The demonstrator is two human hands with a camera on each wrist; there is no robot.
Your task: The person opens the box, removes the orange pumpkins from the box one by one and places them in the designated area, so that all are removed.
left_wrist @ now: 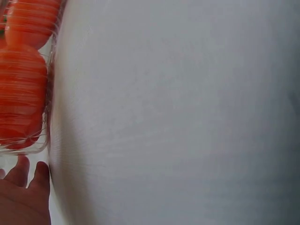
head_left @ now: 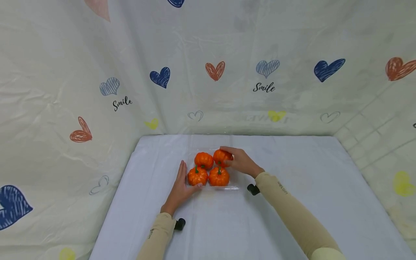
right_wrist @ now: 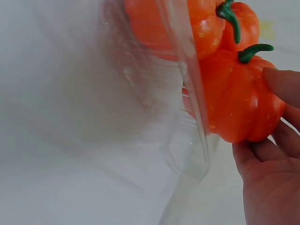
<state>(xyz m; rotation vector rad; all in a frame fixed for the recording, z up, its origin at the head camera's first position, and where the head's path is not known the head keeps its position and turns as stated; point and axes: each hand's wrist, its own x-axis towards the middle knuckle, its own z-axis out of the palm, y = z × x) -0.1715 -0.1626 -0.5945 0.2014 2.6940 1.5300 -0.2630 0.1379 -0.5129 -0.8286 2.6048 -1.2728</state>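
Note:
Several small orange pumpkins with green stems sit in a clear plastic container [head_left: 232, 187] on the table. My right hand [head_left: 242, 162] grips the back right pumpkin [head_left: 220, 156], its thumb near the stem and fingers round the far side. In the right wrist view this pumpkin [right_wrist: 239, 101] is at the container's corner, with the right hand [right_wrist: 276, 180] cupping it. My left hand [head_left: 180, 188] lies along the container's left side, fingers straight and thumb at the front edge. The left wrist view shows the left hand [left_wrist: 23, 197] beside the container wall.
A white cloth covers the table [head_left: 292, 216]. Behind the container, a faint transparent sheet, perhaps its lid, stands against the backdrop. A pale curtain [head_left: 227, 36] with printed hearts hangs behind and at the sides. Small black devices [head_left: 253, 189] are on both wrists.

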